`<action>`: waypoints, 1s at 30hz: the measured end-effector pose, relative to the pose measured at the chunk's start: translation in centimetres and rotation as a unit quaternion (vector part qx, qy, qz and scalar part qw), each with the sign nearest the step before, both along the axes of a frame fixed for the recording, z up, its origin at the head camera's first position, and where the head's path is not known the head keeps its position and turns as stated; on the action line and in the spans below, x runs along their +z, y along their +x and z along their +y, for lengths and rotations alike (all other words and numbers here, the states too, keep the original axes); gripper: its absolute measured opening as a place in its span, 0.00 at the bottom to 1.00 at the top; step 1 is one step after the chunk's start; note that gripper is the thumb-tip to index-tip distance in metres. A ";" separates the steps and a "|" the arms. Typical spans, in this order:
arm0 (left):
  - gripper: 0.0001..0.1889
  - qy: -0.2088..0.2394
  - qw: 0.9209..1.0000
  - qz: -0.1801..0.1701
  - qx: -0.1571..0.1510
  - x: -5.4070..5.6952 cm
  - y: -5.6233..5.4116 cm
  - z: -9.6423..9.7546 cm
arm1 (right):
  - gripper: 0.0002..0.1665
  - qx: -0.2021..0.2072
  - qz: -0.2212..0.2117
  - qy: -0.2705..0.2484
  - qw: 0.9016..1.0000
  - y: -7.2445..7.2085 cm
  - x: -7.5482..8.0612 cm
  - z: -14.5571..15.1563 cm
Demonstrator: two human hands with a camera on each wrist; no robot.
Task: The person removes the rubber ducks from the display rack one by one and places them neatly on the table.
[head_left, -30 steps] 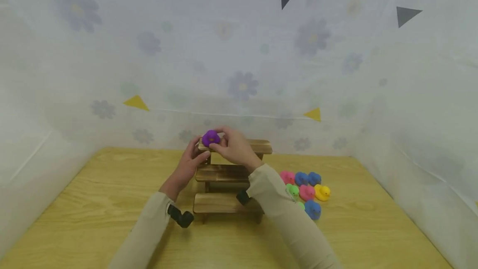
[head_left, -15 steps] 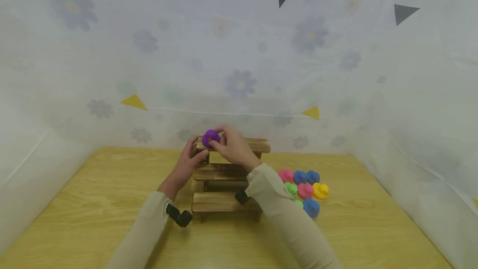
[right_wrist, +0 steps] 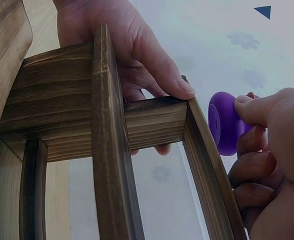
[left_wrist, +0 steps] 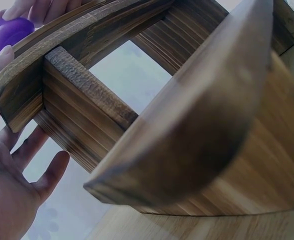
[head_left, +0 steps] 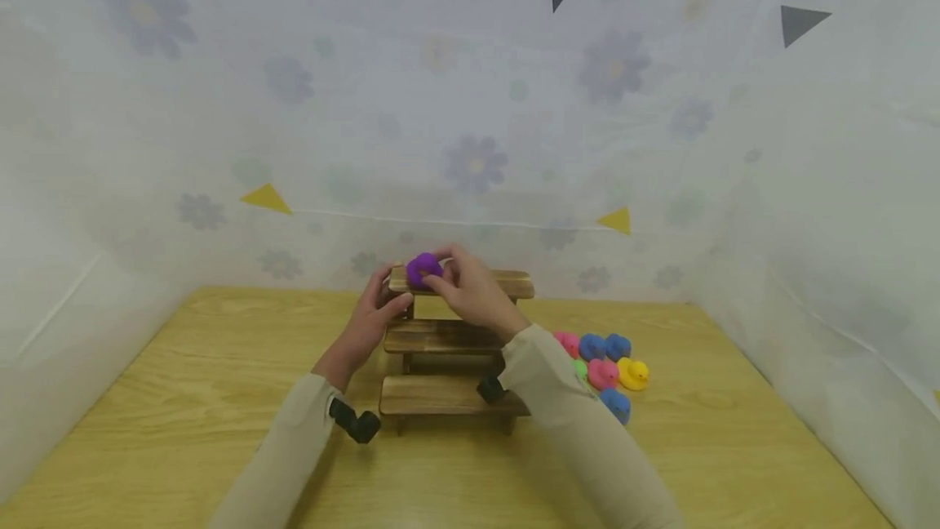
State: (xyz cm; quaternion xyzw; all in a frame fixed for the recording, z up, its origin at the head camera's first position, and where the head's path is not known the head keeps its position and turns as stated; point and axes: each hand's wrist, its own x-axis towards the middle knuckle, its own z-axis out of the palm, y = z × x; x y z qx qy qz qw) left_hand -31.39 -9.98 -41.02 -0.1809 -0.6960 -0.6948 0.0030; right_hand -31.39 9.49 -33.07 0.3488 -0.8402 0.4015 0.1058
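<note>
A three-tier wooden stand (head_left: 433, 394) rises in steps at the middle of the table. My right hand (head_left: 473, 292) pinches a purple rubber duck (head_left: 423, 269) at the left part of the top step. In the right wrist view, the duck (right_wrist: 221, 122) is against or just above the step, with thumb and fingers on its far side. My left hand (head_left: 362, 329) holds the left end of that step. The right wrist view shows the left thumb (right_wrist: 169, 82) on the step's corner and fingers passing behind the wood. The two lower steps carry nothing.
Several rubber ducks are grouped on the table right of the stand: blue (head_left: 615, 406), pink (head_left: 603, 375), yellow (head_left: 633, 374) and a partly hidden green (head_left: 580, 370). My right sleeve (head_left: 580, 415) covers part of the group. A flower-patterned cloth (head_left: 477, 104) hangs behind.
The purple duck and my right hand have shifted slightly right along the top step. My left hand keeps its place on the stand.
</note>
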 end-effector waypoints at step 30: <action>0.37 -0.009 1.000 -0.019 -0.001 -0.2 0.1 0.1 | 0.16 -0.011 0.039 -0.001 0.999 3.6 -0.6 3.7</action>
